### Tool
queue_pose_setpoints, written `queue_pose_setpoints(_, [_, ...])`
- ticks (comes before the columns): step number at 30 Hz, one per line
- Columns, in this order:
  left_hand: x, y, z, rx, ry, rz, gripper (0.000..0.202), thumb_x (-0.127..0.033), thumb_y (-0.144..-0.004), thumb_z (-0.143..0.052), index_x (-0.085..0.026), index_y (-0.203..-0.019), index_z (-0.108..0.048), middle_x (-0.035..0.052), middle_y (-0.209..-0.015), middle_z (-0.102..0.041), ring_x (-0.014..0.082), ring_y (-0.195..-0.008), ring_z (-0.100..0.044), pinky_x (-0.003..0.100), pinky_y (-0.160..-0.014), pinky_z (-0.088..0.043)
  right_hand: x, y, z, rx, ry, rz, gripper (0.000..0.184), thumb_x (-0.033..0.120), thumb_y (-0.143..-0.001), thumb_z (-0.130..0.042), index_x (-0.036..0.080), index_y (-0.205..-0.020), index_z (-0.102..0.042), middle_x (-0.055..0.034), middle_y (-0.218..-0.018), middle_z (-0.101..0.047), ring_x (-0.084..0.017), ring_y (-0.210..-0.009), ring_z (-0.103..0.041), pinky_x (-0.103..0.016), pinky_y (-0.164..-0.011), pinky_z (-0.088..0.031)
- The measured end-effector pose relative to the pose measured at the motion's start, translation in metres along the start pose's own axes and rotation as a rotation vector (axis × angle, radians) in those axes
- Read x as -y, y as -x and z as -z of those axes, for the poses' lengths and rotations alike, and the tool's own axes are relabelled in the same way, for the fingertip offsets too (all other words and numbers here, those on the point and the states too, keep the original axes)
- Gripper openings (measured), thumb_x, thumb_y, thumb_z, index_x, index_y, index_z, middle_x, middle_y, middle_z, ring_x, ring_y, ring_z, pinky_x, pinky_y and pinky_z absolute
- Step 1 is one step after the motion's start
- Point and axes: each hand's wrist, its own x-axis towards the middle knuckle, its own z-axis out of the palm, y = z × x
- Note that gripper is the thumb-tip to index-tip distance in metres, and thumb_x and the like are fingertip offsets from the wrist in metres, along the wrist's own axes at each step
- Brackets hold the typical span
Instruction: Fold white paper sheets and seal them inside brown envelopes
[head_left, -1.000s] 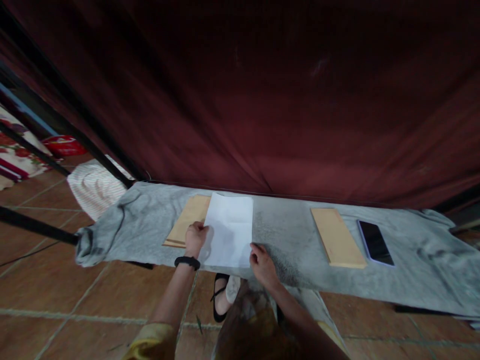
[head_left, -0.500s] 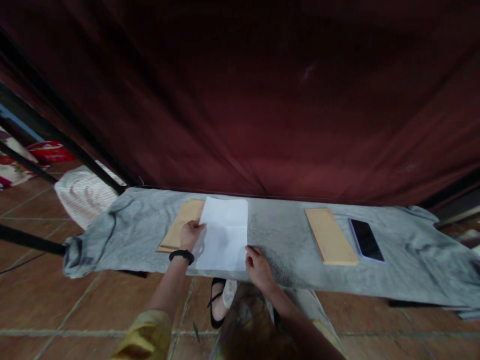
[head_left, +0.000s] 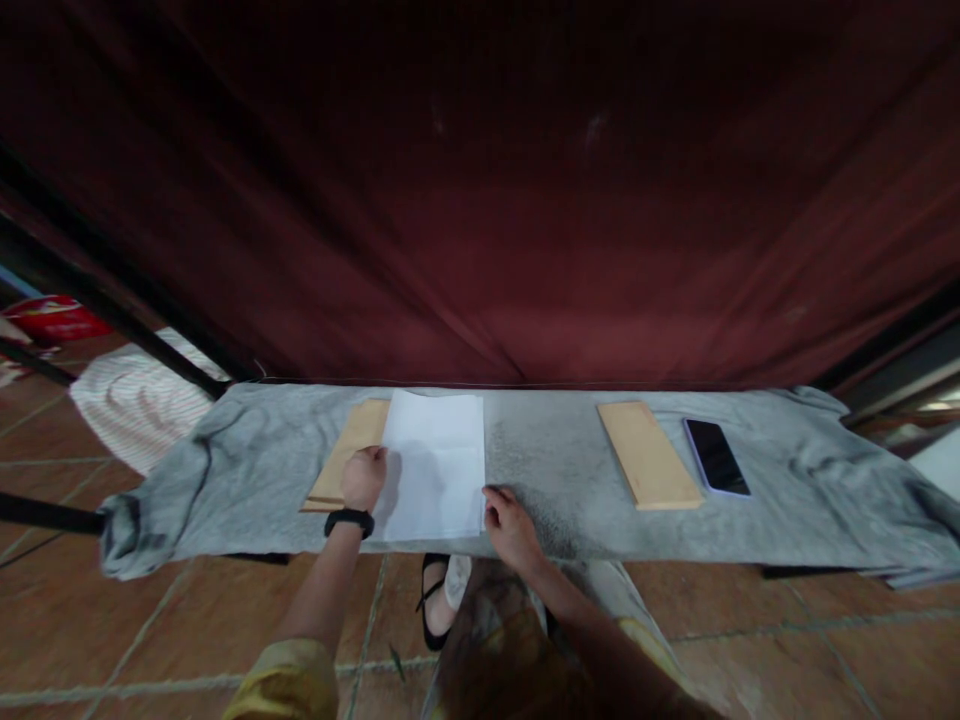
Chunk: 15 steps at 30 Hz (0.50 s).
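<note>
White paper lies flat on the grey cloth, overlapping some brown envelopes at its left; it seems to be more than one sheet. My left hand, with a black band at the wrist, has its fingers closed at the paper's left edge, above the envelopes. At the lower right edge of the paper my right hand is closed, thumb and forefinger pinching the border. The palm side of both hands is hidden.
Grey cloth covers a long, narrow bench. To the right lie a stack of brown envelopes and a phone. A dark red curtain hangs behind. Black metal bars and striped cloth are at the left.
The view has shifted slightly. My left hand has turned a little, its fingers more curled at the paper's left edge. My right hand stays at the right edge.
</note>
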Motion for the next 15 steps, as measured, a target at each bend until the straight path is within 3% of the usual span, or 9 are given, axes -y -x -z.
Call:
queue_pose_setpoints(3, [-0.006,0.008,0.000,-0.056,-0.075,0.031,0.032,-0.032,-0.092,-0.046,-0.012,-0.095,-0.071,0.0202,-0.092,-0.072,0.0323,-0.092,-0.069,0.041,-0.083,-0.051,-0.001,0.000,-0.001,0.015,0.002,-0.012,0.046,0.007,-0.086,-0.049,0.022,-0.125,-0.068,-0.0076,-0.112,-0.069,-0.019,-0.096,-0.070,-0.026,-0.089,-0.054])
queue_pose_setpoints(6, [-0.010,0.012,0.005,-0.127,-0.065,0.049,0.033,-0.034,-0.092,-0.046,-0.013,-0.097,-0.071,0.0181,-0.092,-0.072,0.0310,-0.092,-0.069,0.039,-0.082,-0.051,-0.001,0.000,-0.001,0.036,-0.010,-0.028,0.046,0.008,-0.087,-0.050,0.023,-0.128,-0.067,-0.0075,-0.116,-0.069,-0.019,-0.099,-0.069,-0.026,-0.092,-0.053])
queue_pose_setpoints(11, [-0.008,0.002,0.027,-0.203,0.419,0.103,0.014,-0.029,-0.080,-0.057,-0.019,-0.071,-0.062,0.0068,-0.070,-0.065,0.0244,-0.078,-0.065,0.028,-0.066,-0.046,-0.003,-0.001,0.000,0.026,-0.086,-0.017,0.047,0.008,-0.085,-0.051,0.024,-0.126,-0.068,-0.0076,-0.112,-0.069,-0.019,-0.098,-0.069,-0.028,-0.093,-0.054])
queue_pose_setpoints(15, [-0.009,0.000,0.051,-0.154,0.594,0.148,0.016,-0.035,-0.073,-0.064,-0.019,-0.070,-0.059,-0.0025,-0.057,-0.054,0.0163,-0.055,-0.053,0.025,-0.052,-0.040,-0.006,-0.008,0.006,0.033,-0.257,-0.060,0.041,0.011,-0.084,-0.052,0.025,-0.116,-0.072,-0.0054,-0.106,-0.072,-0.019,-0.096,-0.068,-0.031,-0.093,-0.053])
